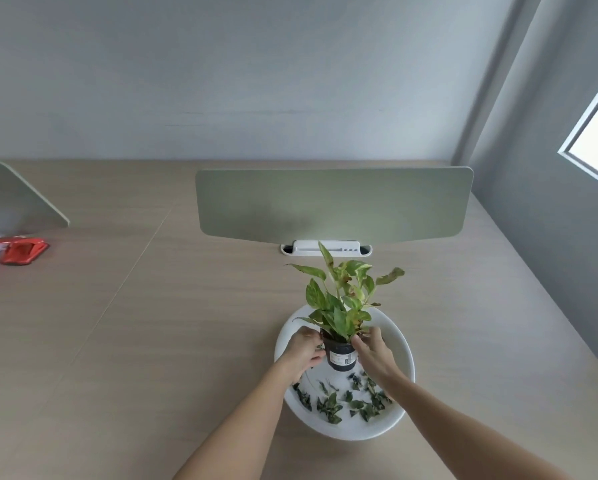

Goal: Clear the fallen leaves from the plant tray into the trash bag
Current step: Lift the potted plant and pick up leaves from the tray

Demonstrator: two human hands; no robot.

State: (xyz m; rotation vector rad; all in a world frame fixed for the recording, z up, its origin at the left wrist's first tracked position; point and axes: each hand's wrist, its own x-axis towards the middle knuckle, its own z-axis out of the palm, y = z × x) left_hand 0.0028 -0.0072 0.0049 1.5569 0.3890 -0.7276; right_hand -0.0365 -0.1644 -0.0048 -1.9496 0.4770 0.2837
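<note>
A round white plant tray (403, 344) lies on the wooden desk in front of me. Inside it stands a small dark pot (340, 356) holding a green leafy plant (342, 299). My left hand (302, 353) grips the pot's left side and my right hand (373, 355) grips its right side near the rim. Several dark fallen leaves (346, 401) are scattered over the tray's near half, below the pot. No trash bag is in view.
A grey-green desk divider (335, 206) stands behind the tray with a white cable box (325, 247) at its base. A red stapler-like object (22, 251) lies at the far left by another divider (20, 195). A wall and window close the right side.
</note>
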